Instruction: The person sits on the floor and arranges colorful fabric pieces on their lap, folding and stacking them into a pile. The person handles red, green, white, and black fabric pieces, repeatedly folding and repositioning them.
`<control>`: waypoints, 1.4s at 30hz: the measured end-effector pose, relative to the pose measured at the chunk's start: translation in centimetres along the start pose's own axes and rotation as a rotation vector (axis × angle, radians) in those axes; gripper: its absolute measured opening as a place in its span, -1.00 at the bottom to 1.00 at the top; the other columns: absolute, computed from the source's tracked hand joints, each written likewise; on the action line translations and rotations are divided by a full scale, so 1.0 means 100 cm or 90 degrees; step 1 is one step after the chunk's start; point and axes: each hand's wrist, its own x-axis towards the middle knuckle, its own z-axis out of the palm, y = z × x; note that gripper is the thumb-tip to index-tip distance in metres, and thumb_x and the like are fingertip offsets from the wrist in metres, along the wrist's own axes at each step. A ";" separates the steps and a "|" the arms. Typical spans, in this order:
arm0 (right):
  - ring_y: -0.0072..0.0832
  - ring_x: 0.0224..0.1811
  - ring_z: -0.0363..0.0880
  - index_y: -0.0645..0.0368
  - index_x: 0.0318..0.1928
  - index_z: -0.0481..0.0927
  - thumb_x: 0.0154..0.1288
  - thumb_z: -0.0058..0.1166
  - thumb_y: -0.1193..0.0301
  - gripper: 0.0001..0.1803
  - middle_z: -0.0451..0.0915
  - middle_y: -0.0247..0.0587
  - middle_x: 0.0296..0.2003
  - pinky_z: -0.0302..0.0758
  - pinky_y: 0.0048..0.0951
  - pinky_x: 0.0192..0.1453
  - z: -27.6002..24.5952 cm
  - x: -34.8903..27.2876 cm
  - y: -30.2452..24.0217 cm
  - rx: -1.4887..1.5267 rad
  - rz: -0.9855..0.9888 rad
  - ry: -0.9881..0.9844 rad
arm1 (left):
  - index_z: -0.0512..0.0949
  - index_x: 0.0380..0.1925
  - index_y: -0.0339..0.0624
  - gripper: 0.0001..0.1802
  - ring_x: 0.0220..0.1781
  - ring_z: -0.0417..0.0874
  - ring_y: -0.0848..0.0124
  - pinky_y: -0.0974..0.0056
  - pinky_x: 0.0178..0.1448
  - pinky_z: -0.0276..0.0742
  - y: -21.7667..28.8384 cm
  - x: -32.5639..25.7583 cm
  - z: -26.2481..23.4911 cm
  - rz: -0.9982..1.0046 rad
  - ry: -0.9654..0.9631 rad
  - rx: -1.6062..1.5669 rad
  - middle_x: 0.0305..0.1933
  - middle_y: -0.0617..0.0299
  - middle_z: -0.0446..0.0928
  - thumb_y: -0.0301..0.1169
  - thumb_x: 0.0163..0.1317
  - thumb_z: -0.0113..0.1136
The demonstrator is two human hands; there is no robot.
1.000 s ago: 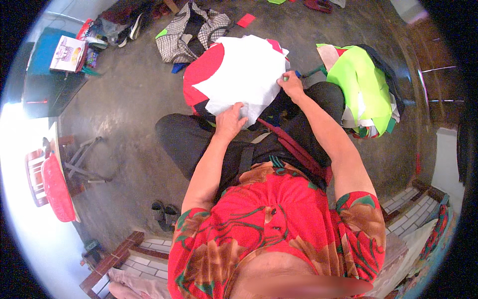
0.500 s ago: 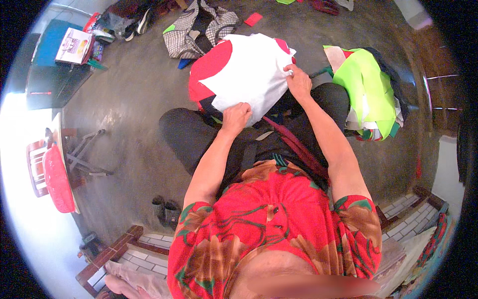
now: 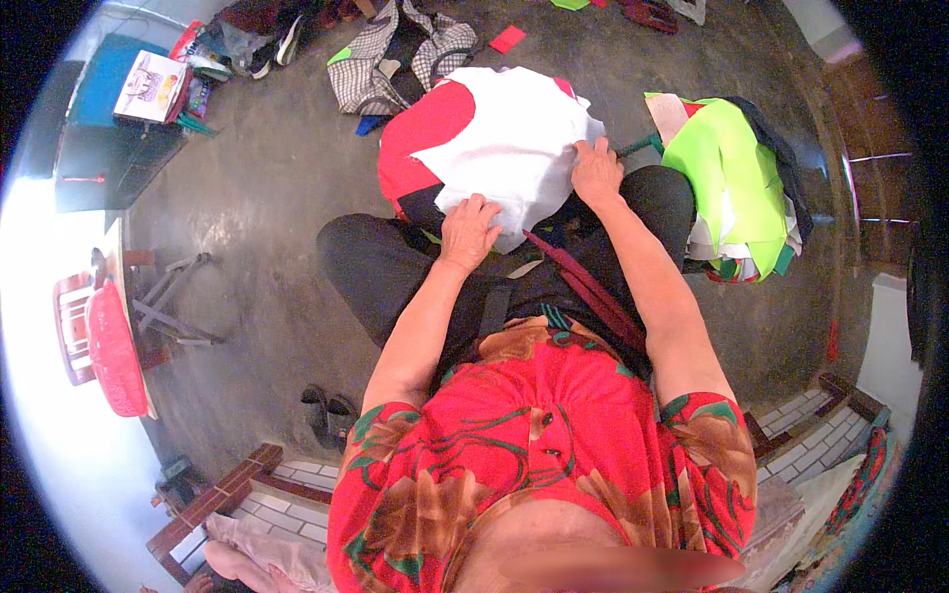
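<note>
A piece of white cloth lies over a rounded pile in front of my lap. Beneath it, red cloth shows on the left, with a black piece below that. My left hand rests on the near left edge of the white cloth, its fingers parted and slightly bent. At the cloth's right edge lies my right hand, fingers spread on the fabric. A dark red strip runs from under the pile across my lap.
Bright green cloth tops a stack of fabric pieces to my right. A checked cloth and a small red scrap lie on the floor ahead. Black shoes sit at the left behind me, near a folding stand.
Both hands have loosened from a pinch on the cloth's edges to spread fingers on top of it. The white cloth's right edge has shifted outward and now covers more of that side.
</note>
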 end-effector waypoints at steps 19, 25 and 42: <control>-0.03 -0.03 0.51 0.05 -0.01 0.38 0.16 0.14 0.32 -0.61 0.48 -0.02 -0.08 0.46 -0.04 -0.05 0.000 0.002 -0.005 0.226 -0.052 -0.013 | 0.45 -0.55 -0.04 -0.85 -0.34 0.52 0.27 0.19 -0.19 0.38 -0.001 0.000 0.009 0.087 0.055 0.137 -0.47 0.25 0.42 -0.38 -0.14 0.24; -0.05 -0.03 0.50 0.05 -0.03 0.42 0.15 0.14 0.30 -0.63 0.48 -0.06 -0.12 0.45 -0.05 -0.02 0.003 0.006 -0.003 0.191 -0.069 0.027 | 0.51 -0.54 -0.05 -0.82 -0.30 0.56 0.19 0.14 -0.19 0.42 0.004 0.000 0.000 0.065 -0.031 0.058 -0.44 0.21 0.47 -0.31 -0.08 0.34; -0.09 -0.04 0.54 0.03 -0.10 0.56 0.19 0.02 0.06 -0.61 0.55 -0.08 -0.13 0.49 0.01 -0.02 -0.019 0.141 0.003 0.143 -0.125 0.105 | 0.36 0.10 -0.14 -0.42 0.39 0.15 0.05 -0.16 0.40 -0.03 -0.025 0.066 0.019 -0.076 0.152 0.088 0.31 0.03 0.23 -0.13 0.09 0.12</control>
